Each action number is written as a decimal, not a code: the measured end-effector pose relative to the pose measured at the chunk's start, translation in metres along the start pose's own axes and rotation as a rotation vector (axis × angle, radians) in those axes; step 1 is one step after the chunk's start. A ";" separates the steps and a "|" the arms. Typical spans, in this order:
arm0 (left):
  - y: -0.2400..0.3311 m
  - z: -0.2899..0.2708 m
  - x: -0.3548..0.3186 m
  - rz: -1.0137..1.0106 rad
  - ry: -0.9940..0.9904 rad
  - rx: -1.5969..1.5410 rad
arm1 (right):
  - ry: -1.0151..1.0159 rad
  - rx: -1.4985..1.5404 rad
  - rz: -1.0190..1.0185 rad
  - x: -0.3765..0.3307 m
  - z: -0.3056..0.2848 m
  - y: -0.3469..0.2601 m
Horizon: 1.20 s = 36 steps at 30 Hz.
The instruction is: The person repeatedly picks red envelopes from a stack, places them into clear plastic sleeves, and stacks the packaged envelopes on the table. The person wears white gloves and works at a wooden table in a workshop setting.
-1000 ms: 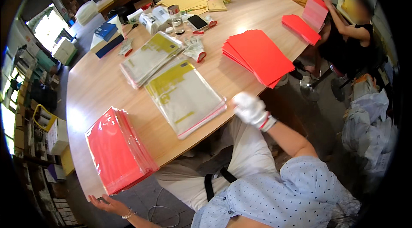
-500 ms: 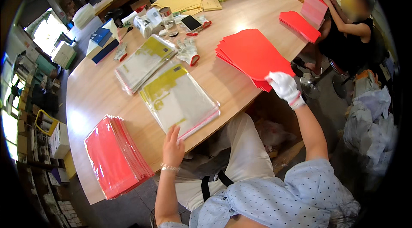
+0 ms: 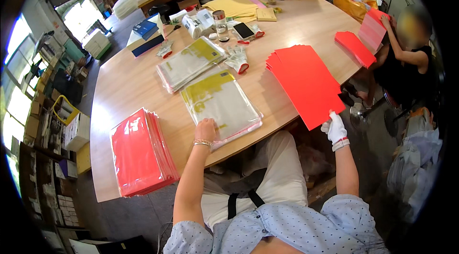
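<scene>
My right hand (image 3: 334, 127), in a white glove, grips the near corner of a red sheet (image 3: 313, 96) that sticks out over the table edge from a fanned red stack (image 3: 277, 60). My bare left hand (image 3: 205, 130), fingers curled in, is closed at the near left edge of a clear plastic bag (image 3: 229, 105) with a yellow-green printed band, on top of a pile. Beyond it lies a second pile of such bags (image 3: 191, 62). To the left is a stack of red sheets in clear wrapping (image 3: 143, 153).
Work gloves (image 3: 237, 58), a phone (image 3: 244, 31), a lidded glass jar (image 3: 220, 25) and yellow paper sheets (image 3: 229, 8) lie farther back. At the right, another person (image 3: 406, 58) handles red sheets beside a small red stack (image 3: 355, 48). Plastic bags (image 3: 413, 158) are heaped at the lower right.
My right hand has drawn a red sheet nearer, out past the stack and table edge. My left hand's fingers, outstretched before, are now curled at the bag's edge. The view has shifted.
</scene>
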State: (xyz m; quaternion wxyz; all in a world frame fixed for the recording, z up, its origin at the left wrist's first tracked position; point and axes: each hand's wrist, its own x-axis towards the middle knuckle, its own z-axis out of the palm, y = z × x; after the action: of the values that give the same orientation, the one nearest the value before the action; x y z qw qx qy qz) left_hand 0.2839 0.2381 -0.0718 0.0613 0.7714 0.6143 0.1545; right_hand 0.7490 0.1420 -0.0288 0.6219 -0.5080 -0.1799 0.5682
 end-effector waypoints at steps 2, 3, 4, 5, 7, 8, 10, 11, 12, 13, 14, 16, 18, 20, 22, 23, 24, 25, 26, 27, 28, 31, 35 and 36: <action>-0.004 -0.001 -0.001 -0.013 0.012 -0.097 | -0.086 -0.042 -0.180 -0.008 -0.002 -0.006; -0.009 0.000 -0.001 -0.028 0.007 -0.132 | -0.142 -0.063 -0.270 -0.015 0.008 -0.008; -0.012 0.000 0.000 -0.037 0.004 -0.169 | -0.083 -0.069 -0.352 -0.026 0.009 -0.001; -0.016 0.002 -0.001 -0.048 0.026 -0.178 | -0.048 -0.062 -0.358 -0.053 0.028 -0.001; -0.017 0.008 -0.001 -0.056 0.054 -0.203 | -0.187 -0.132 -0.222 -0.099 0.038 0.005; -0.015 0.008 -0.002 -0.033 0.057 -0.198 | -0.284 -0.182 -0.147 -0.113 0.035 0.011; -0.013 0.003 -0.006 0.015 0.055 -0.171 | -0.380 -0.145 0.065 -0.133 0.040 0.031; -0.016 0.004 -0.011 0.048 0.056 -0.165 | -0.429 -0.091 0.134 -0.142 0.052 0.038; -0.022 0.007 -0.017 0.079 0.063 -0.167 | -0.412 -0.035 0.176 -0.142 0.049 0.050; -0.023 0.008 -0.021 0.116 0.071 -0.165 | -0.394 0.026 0.214 -0.143 0.048 0.061; -0.020 0.012 -0.027 0.084 0.230 -0.102 | -0.297 0.069 0.222 -0.147 0.051 0.067; -0.005 0.003 -0.036 0.021 0.548 0.033 | -0.107 0.160 0.237 -0.157 0.070 0.074; 0.010 -0.023 -0.036 -0.247 0.273 -0.264 | -0.146 0.262 0.312 -0.157 0.062 0.083; 0.012 -0.035 -0.037 -0.446 0.023 -0.655 | -0.117 0.290 0.346 -0.160 0.064 0.087; 0.007 -0.039 -0.035 -0.553 -0.181 -1.143 | -0.154 0.217 0.307 -0.160 0.066 0.086; 0.006 -0.037 -0.036 -0.512 -0.173 -1.137 | -0.172 0.181 0.286 -0.160 0.066 0.085; 0.007 -0.035 -0.038 -0.469 -0.166 -1.132 | -0.196 0.166 0.262 -0.161 0.068 0.084; 0.010 -0.033 -0.039 -0.427 -0.159 -1.127 | -0.221 0.150 0.239 -0.162 0.069 0.083; 0.015 -0.031 -0.044 -0.436 -0.113 -1.150 | -0.245 0.134 0.215 -0.163 0.070 0.083; 0.030 -0.036 -0.049 -0.442 -0.070 -1.172 | -0.244 0.138 0.208 -0.164 0.071 0.082; 0.042 -0.035 -0.055 -0.452 -0.022 -1.196 | -0.246 0.137 0.203 -0.166 0.074 0.081; 0.075 0.008 -0.074 -0.359 0.253 -1.425 | -0.148 0.162 0.271 -0.177 0.090 0.073; 0.081 0.108 -0.082 0.033 0.248 -1.062 | -0.099 0.127 0.363 -0.183 0.084 0.078; 0.082 0.129 -0.090 0.019 0.130 -0.984 | -0.152 0.090 0.383 -0.183 0.083 0.079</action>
State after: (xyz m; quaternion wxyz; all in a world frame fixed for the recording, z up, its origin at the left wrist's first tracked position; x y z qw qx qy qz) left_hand 0.3828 0.1442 -0.1849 0.3786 0.6453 0.4639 0.4744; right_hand 0.5885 0.0021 0.0046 0.5091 -0.4603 -0.1011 0.7203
